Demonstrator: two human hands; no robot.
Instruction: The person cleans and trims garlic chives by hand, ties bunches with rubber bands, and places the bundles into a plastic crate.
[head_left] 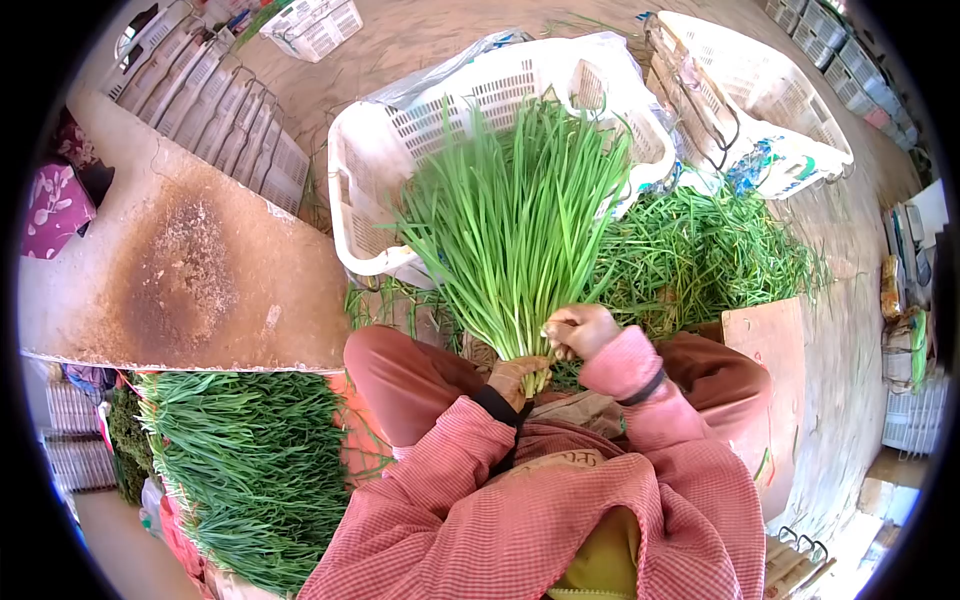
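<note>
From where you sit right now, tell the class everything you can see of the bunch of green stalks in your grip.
The bunch is fresh-looking, with many long, narrow green leaves. They fan out at the top and narrow to paler stems gathered at the base. It stands roughly upright, leaning forward, its upper leaves over the white crate. The left hand closes around the stem ends; the right hand is beside the stems, finger and thumb pinched together.
</note>
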